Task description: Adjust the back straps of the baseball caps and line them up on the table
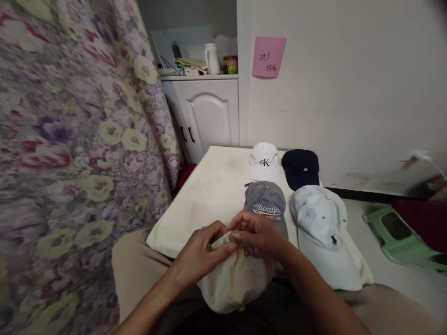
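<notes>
Over my lap I hold a cream baseball cap [233, 284], its crown hanging down below my hands. My left hand [206, 249] pinches the cap's strap, thumb along it. From the other side, my right hand [256, 235] closes on the strap's other end, fingertips almost meeting the left ones. A small round metal piece shows on the strap between them. Just beyond my right hand, a grey cap [265, 197] with "Always" lettering lies on the table, partly covered by that hand. To the right rests a pale blue cap [321, 228] with a small dark emblem.
The cream-covered table [209, 186] also bears a white cap [264, 163] and a navy cap [301, 168] at its far right. A floral curtain [87, 163] hangs at the left. A green stool [394, 237] stands on the floor at the right.
</notes>
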The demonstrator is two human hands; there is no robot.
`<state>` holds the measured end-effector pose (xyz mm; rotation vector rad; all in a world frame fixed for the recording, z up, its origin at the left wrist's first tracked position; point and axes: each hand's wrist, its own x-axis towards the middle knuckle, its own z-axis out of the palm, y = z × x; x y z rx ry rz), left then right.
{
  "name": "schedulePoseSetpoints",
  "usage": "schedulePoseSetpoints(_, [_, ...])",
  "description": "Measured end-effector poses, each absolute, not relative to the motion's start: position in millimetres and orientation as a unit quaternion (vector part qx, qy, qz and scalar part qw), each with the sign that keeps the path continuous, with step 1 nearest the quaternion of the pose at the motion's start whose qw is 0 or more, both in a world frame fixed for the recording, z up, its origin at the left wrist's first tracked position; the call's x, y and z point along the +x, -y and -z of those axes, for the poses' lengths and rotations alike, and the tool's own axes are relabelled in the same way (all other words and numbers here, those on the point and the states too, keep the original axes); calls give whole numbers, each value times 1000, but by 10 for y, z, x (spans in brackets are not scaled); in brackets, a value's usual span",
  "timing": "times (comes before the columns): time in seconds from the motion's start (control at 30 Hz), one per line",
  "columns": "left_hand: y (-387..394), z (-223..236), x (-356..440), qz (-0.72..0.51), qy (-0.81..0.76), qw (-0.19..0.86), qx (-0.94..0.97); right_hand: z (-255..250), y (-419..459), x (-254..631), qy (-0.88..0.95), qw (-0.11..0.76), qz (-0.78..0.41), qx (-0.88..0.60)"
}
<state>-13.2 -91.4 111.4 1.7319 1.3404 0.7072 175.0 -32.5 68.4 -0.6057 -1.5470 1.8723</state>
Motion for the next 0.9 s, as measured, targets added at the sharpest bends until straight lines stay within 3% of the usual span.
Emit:
schedulePoseSetpoints(0.3, [955, -1022, -65, -374, -545, 413, 627, -642, 287, 1727, 525, 351, -750, -198])
schedulePoseSetpoints(0.53, [977, -1018, -58, -407, -544, 391, 621, -630, 292, 1687, 555, 374, -711, -214])
schedulePoseSetpoints(0.9, [906, -865, -140, -419, -515, 523, 534, -698, 353, 1723, 616, 360, -666, -219])
